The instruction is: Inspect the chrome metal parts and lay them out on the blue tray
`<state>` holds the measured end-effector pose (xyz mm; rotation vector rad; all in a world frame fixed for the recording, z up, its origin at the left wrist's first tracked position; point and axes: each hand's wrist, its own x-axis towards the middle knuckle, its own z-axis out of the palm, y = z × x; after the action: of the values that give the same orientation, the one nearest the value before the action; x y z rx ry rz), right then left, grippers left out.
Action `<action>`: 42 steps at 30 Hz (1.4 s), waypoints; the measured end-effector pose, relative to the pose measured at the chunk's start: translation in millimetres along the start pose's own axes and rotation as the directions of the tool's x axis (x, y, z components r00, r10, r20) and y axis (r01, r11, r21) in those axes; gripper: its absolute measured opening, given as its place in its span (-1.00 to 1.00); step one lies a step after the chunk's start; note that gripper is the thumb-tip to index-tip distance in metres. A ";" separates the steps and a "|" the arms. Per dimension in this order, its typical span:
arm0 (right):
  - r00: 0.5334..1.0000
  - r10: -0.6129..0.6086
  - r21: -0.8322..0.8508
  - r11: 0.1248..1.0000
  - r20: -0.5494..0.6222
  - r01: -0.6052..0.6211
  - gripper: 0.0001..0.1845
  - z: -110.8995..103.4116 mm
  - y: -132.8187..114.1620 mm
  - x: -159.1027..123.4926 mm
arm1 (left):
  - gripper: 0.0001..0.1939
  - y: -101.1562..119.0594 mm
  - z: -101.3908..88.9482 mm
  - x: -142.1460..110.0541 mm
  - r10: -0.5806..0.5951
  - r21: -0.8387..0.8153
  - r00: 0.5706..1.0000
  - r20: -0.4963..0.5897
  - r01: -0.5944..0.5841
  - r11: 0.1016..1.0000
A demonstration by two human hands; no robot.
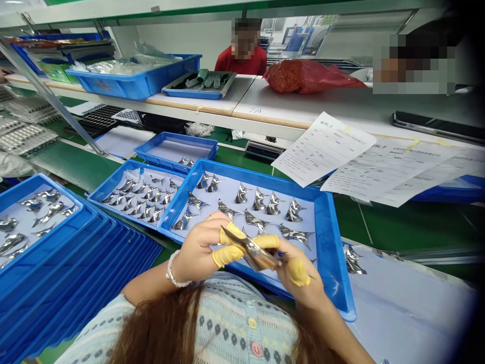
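Observation:
Between my two hands is a shiny, curved metal part with a pointed end, held above the near side of a blue tray. My left hand pinches its left part with fingers in yellow finger cots. On the other side my right hand, also in yellow finger cots, grips the right end. Several similar metal parts stand or lie in the tray on a white liner, among them a polished part near the right wall. My hands and the held part hide some of the tray's near area.
A second blue tray of smaller metal parts adjoins on the left, beside a stack of blue trays. One metal part lies at right. Paper sheets hang from the shelf, which bears a red bag. A person sits beyond.

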<state>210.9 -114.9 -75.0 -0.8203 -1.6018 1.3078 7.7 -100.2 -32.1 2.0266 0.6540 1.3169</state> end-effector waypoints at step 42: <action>0.821 0.504 0.487 0.806 -0.268 -0.335 -0.57 -13.8 96.8 -27.1 | -0.74 -153.1 -23.9 -26.4 -0.846 0.947 0.504 0.174 0.151 0.285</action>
<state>230.2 -111.9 -174.6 -1.1212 -0.7914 1.6118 -34.8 -8.8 -152.7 2.3361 1.6905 -0.4269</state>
